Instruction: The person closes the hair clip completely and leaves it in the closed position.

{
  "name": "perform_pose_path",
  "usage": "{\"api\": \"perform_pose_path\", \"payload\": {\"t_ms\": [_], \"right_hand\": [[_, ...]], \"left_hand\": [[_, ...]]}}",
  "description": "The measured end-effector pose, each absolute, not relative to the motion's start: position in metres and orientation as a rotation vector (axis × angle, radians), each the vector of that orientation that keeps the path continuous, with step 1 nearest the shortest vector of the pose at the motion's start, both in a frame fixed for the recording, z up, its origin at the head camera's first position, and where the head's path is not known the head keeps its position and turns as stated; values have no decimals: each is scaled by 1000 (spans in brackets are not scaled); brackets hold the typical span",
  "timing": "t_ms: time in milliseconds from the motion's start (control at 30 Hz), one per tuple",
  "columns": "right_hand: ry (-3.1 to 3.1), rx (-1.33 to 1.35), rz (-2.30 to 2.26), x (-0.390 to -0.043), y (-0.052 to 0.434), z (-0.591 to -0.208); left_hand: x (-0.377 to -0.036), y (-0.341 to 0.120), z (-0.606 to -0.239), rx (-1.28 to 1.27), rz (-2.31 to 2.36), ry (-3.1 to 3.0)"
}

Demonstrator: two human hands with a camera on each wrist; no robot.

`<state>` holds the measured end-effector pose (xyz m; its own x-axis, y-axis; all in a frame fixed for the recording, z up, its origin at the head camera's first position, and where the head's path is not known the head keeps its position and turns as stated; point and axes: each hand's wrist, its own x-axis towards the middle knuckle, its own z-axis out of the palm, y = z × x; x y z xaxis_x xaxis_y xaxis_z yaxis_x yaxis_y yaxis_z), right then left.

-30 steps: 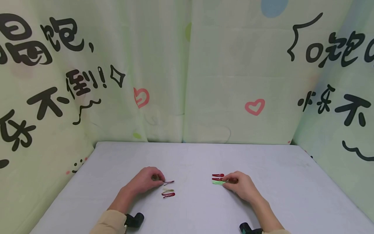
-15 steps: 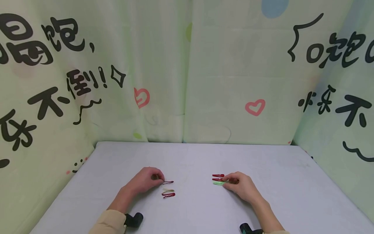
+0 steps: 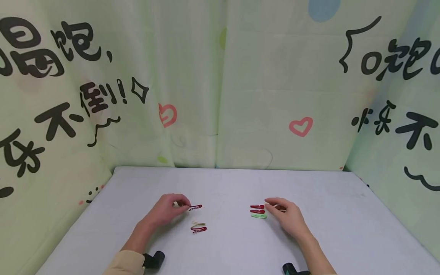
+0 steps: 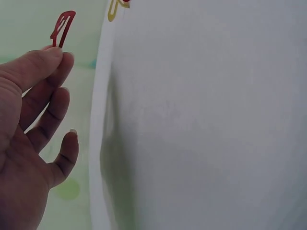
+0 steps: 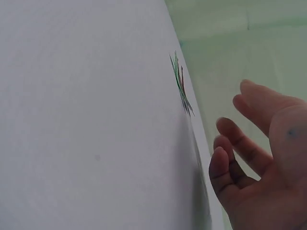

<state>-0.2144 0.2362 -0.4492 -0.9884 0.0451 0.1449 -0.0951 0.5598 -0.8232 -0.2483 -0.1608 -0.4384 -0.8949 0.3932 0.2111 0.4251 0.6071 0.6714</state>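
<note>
The left hand [image 3: 168, 208] pinches a red hair clip [image 3: 195, 207] above the table [image 3: 223, 252]. The right hand [image 3: 287, 215], fingers relaxed, holds nothing beside three clips [image 3: 258, 211].

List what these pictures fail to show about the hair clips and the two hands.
- Head view: whether the red clip in the left hand is snapped open; too small.
- Left wrist view: the yellow clip is cut off by the top edge.
- Right wrist view: the clip pile is edge-on, so its count is unclear.

Grey table [image 3: 223, 183], printed curtains [image 3: 240, 95]
</note>
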Motion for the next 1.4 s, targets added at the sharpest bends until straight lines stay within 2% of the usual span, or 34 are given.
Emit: {"api": "perform_pose_path", "payload": {"t_ms": [733,1400], "right_hand": [[-2525,127,1500,-210,219,-423],[-2425,328,1635,-199,185,-405]], "left_hand": [[-231,-153,-420,-479,-1437,-2584],[-220,-117,-400,-585,-1603,-2443]]}}
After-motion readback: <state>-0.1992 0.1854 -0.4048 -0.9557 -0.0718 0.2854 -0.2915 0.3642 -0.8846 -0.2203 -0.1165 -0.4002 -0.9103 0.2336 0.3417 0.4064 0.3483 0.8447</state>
